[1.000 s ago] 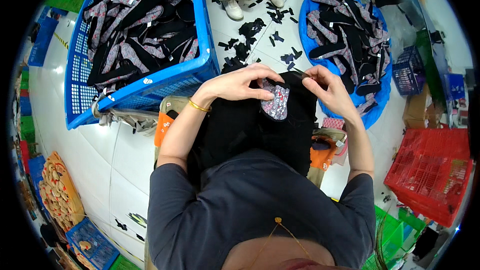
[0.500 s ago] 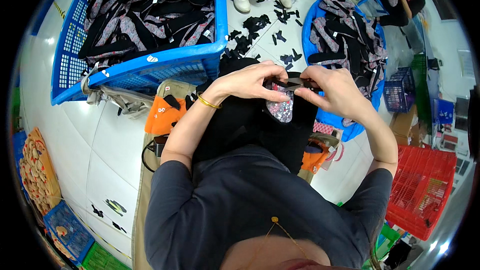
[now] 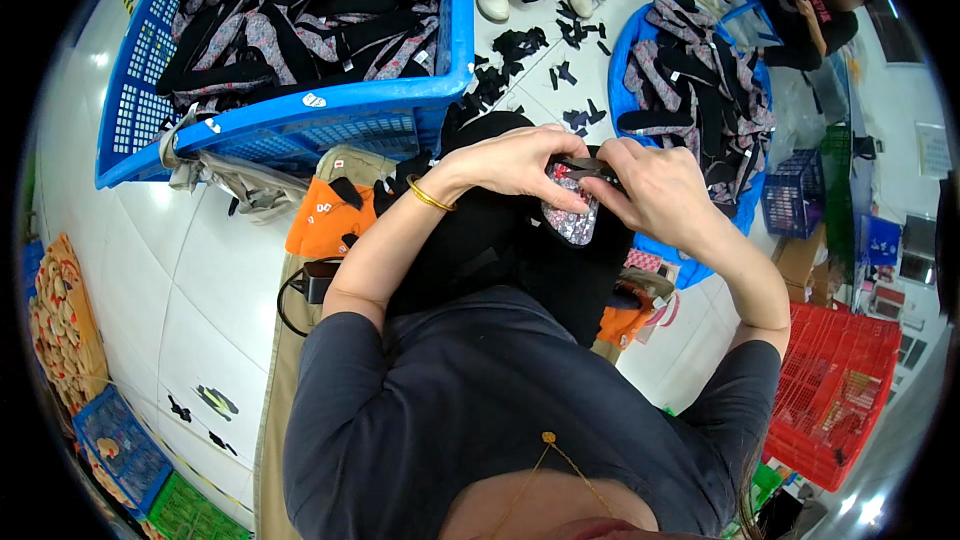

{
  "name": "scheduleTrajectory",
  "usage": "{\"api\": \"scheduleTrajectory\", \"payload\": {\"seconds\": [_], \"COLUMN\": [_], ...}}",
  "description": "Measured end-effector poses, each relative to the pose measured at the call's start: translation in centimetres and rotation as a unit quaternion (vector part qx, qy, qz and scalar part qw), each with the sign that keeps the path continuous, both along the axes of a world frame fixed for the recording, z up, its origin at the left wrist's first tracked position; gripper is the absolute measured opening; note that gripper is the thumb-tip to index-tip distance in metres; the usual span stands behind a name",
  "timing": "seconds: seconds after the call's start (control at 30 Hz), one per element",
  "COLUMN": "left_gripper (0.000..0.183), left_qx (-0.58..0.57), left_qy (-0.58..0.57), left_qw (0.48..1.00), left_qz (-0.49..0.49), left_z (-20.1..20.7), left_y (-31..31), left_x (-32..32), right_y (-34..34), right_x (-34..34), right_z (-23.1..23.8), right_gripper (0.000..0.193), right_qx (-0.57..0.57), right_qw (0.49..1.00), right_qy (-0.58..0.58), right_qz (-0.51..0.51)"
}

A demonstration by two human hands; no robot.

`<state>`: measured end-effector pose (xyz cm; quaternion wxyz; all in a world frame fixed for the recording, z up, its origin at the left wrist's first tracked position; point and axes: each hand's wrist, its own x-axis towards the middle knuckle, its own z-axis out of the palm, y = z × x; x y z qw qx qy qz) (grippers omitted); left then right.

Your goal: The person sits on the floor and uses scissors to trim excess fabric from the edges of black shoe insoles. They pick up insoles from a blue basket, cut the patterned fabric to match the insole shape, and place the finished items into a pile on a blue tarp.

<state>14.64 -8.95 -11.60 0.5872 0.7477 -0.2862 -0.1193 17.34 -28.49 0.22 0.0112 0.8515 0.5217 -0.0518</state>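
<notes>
Over my lap, my left hand [image 3: 535, 165] pinches a padded fabric piece [image 3: 572, 224], floral grey and red on the side that shows, with black around it. My thumb lies on the floral face, and the fingers are partly hidden behind it. In my right hand [image 3: 660, 188] is a pair of small dark snips [image 3: 600, 172], closed in between thumb and fingers at the upper edge of the piece. The blade tips are hard to make out against the black cloth.
A large blue basket [image 3: 380, 95] full of similar floral and black pieces stands front left. Another heap [image 3: 690, 90] lies on a blue sheet at front right. Black scraps [image 3: 520, 43] litter the floor near a person's white shoes [image 3: 492, 0]. A red crate [image 3: 835, 390] stands right.
My right hand has turned and its fingers have closed further over the snips, whose blade showed more before. The fabric piece has shifted slightly right.
</notes>
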Motion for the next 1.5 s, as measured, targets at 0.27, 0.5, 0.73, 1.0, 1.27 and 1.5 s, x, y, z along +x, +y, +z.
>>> {"api": "scheduleTrajectory", "payload": {"seconds": [0.27, 0.5, 0.73, 1.0, 1.27, 1.5], "left_gripper": [0.049, 0.027, 0.016, 0.064, 0.045, 0.046], "left_qx": [-0.005, -0.151, -0.426, -0.372, -0.385, -0.45], "left_qy": [0.001, 0.135, 0.23, 0.298, 0.378, 0.446], "left_qw": [1.0, 0.978, 0.873, 0.879, 0.834, 0.771], "left_qz": [0.01, 0.058, 0.064, 0.022, 0.118, 0.061], "left_z": [-0.3, 0.2, -0.1, -2.4, -1.6, -1.7], "left_y": [0.1, -1.2, -4.9, -4.5, -6.1, -5.7], "left_x": [0.0, 1.2, -1.3, -4.6, -5.3, -6.0], "right_y": [-1.9, -7.8, -6.6, -5.1, -5.6, -6.2], "right_x": [1.1, -1.3, -4.8, -5.6, -7.4, -4.6], "right_z": [-0.8, -5.5, -9.9, -11.3, -12.1, -10.9], "right_gripper": [0.024, 0.032, 0.035, 0.028, 0.049, 0.029], "right_qx": [0.146, 0.403, 0.614, 0.639, 0.567, 0.622], "right_qw": [0.974, 0.647, 0.376, 0.529, 0.642, 0.653], "right_qy": [0.126, 0.53, 0.622, 0.423, 0.331, 0.24], "right_qz": [-0.12, -0.371, -0.307, -0.364, -0.395, -0.359]}}
